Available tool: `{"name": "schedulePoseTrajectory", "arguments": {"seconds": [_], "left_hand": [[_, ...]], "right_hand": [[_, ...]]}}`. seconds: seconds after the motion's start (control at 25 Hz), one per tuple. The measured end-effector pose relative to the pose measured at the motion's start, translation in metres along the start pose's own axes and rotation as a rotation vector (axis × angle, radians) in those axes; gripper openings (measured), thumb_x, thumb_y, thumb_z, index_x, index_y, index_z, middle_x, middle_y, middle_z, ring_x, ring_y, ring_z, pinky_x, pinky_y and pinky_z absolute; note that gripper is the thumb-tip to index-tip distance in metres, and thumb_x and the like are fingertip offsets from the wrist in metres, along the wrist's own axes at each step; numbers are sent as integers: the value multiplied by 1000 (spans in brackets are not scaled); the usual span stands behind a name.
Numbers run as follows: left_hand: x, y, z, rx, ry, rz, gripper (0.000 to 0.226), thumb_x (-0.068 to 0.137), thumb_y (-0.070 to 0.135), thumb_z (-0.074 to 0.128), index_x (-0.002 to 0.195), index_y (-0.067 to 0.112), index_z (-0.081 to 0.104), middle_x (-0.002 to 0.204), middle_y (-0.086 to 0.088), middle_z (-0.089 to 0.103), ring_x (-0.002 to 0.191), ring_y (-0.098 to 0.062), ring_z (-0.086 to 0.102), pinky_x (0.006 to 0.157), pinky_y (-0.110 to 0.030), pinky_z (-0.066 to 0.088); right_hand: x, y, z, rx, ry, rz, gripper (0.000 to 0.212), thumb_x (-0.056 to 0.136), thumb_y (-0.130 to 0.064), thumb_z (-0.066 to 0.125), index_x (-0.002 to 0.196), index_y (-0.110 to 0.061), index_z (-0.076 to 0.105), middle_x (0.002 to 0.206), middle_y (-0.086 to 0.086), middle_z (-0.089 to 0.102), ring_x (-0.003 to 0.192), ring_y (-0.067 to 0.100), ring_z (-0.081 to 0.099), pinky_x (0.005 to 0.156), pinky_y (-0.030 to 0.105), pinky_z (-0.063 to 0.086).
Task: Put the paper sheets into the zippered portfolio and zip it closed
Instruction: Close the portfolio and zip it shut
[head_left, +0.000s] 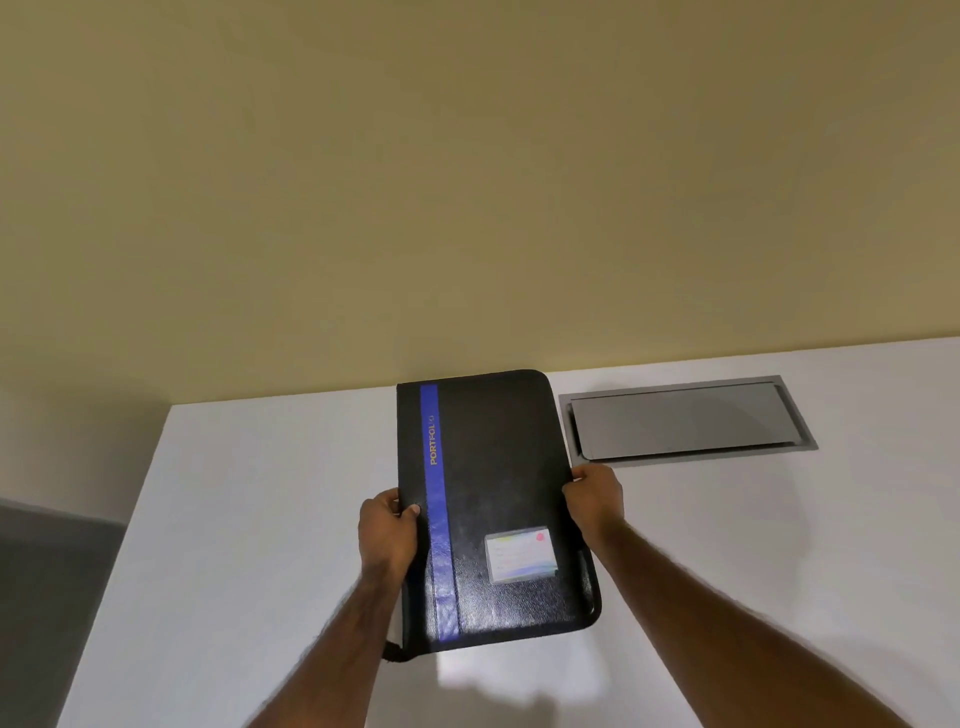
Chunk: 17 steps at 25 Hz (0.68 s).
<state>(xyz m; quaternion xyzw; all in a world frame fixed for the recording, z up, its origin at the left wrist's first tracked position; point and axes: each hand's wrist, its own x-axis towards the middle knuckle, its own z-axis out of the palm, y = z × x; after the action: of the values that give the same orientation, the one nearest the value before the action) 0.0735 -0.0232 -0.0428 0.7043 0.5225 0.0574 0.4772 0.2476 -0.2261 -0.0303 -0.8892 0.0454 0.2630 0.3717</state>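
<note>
A black zippered portfolio (498, 499) with a blue stripe, the word PORTFOLIO and a small card window on its cover is held above the white table (260, 519), its far end tilted away from me. My left hand (387, 530) grips its left edge, thumb on the cover. My right hand (595, 493) grips its right edge. The portfolio is closed as far as I can see. A black strap hangs from its near left corner. A white patch (467, 670) shows just below the portfolio's near edge; whether it is paper I cannot tell.
A grey metal cable hatch (685, 421) is set flush in the table to the right of the portfolio. A beige wall (467, 182) runs along the table's far edge. The table's left edge drops to a grey floor (47, 597).
</note>
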Motion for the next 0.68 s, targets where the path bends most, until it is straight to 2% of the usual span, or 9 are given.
{"name": "schedulePoseTrajectory", "arguments": {"seconds": [0.08,0.16,0.28,0.4,0.56,0.68], "left_hand": [[4,0,1,21,-14,-18,14,93,10,65,98,21,73,80,12,71,77,-12,71,69,-27,51],[8,0,2,45,-18,-12,15,93,9,64,99,21,73,79,13,70,77,-12,71,69,-27,51],[13,2,3,69,-21,1,17,92,7,64,98,20,74,77,14,70,74,-10,70,65,-24,49],[14,4,4,82,-29,7,23,90,3,62,105,14,76,85,6,72,76,-16,71,69,-25,51],[10,9,4,117,-35,9,24,91,9,62,113,11,72,100,-4,75,93,-29,72,87,-42,59],[-8,7,11,281,7,67,35,92,24,63,124,13,58,122,-11,59,111,-35,61,96,-47,53]], "right_hand": [[5,3,3,-5,-3,5,26,79,4,50,65,-10,66,74,9,70,72,29,67,71,38,61],[10,7,7,12,-11,19,22,88,0,53,73,-8,68,82,9,70,77,27,67,77,39,62],[14,10,8,97,-54,28,13,91,-9,60,85,-11,71,92,7,73,79,21,68,75,29,58],[15,13,7,195,-120,33,13,92,-12,63,97,-10,74,100,6,74,85,23,70,80,34,60],[15,15,7,226,-145,14,20,93,-16,63,108,-8,73,106,6,74,91,25,70,87,40,61],[9,19,8,207,-144,-73,14,92,-16,62,102,-16,72,105,2,75,92,24,71,79,30,60]]}}
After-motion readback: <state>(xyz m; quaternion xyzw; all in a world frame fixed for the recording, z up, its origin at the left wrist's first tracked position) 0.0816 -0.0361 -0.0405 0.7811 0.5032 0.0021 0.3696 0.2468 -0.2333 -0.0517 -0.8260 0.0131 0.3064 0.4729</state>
